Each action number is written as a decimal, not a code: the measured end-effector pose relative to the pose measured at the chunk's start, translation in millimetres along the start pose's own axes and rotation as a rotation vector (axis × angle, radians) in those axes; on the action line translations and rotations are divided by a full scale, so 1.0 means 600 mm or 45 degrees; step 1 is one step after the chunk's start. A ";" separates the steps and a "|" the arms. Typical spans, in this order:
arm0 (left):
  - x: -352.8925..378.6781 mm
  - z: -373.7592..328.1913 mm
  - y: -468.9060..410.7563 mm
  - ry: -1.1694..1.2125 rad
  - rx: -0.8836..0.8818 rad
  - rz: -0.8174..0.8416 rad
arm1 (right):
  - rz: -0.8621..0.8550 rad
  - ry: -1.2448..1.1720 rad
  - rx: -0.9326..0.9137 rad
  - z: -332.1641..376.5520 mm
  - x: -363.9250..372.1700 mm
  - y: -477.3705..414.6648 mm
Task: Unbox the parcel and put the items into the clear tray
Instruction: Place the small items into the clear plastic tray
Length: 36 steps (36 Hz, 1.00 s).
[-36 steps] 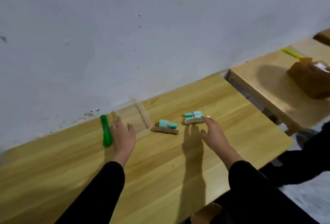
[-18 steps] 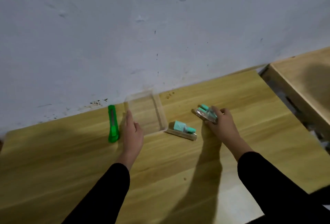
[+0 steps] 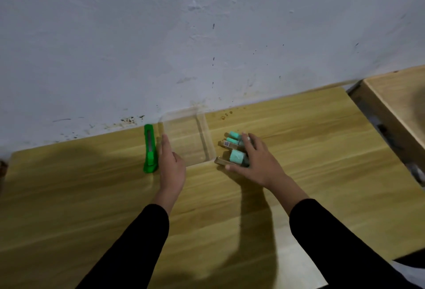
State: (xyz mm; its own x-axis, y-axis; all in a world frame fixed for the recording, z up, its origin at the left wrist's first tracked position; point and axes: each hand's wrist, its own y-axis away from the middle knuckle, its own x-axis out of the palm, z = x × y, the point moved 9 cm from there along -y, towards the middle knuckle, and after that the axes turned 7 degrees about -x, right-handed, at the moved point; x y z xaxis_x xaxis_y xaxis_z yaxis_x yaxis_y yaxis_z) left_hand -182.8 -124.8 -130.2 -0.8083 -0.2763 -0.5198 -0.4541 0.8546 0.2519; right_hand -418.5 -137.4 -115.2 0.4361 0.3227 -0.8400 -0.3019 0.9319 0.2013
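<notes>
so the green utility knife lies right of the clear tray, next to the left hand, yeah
Not quite. The head view shows the green utility knife lying left of the clear tray, not right of it. It is next to the left hand, as you said.

Pale wood-grain tabletop, butted against a scuffed white wall. Carries a clear rectangular plastic tray at the far edge, close to the wall. Just left of the tray and parallel to its long side, a bright green plastic utility knife, lying flat. Between knife and tray, flat on the wood, a left hand, fingers straight, against the tray's left wall. Just right of the tray's near corner, a flat brown card pack carrying a teal block. Beyond it, also right of the tray, a second brown card pack carrying small teal pieces, close against the first. Over both packs, a right hand, thumb at the near pack's edge, fingers curled over the far one.
</notes>
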 end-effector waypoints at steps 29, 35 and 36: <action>0.001 -0.009 0.024 0.098 -0.007 -0.016 | -0.219 0.049 0.199 -0.004 -0.018 -0.010; 0.002 -0.011 0.031 0.117 -0.034 -0.013 | -0.331 -0.038 0.142 0.024 -0.050 -0.011; 0.002 -0.011 0.032 0.128 -0.048 -0.016 | -0.345 -0.043 0.108 0.038 -0.056 -0.016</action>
State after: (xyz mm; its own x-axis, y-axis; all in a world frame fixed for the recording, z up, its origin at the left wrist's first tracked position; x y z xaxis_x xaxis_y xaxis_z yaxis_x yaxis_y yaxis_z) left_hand -195.4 -111.5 -120.6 -0.8352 -0.3312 -0.4390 -0.4766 0.8343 0.2772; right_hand -410.9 -153.3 -77.6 0.5198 0.0642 -0.8519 -0.0990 0.9950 0.0145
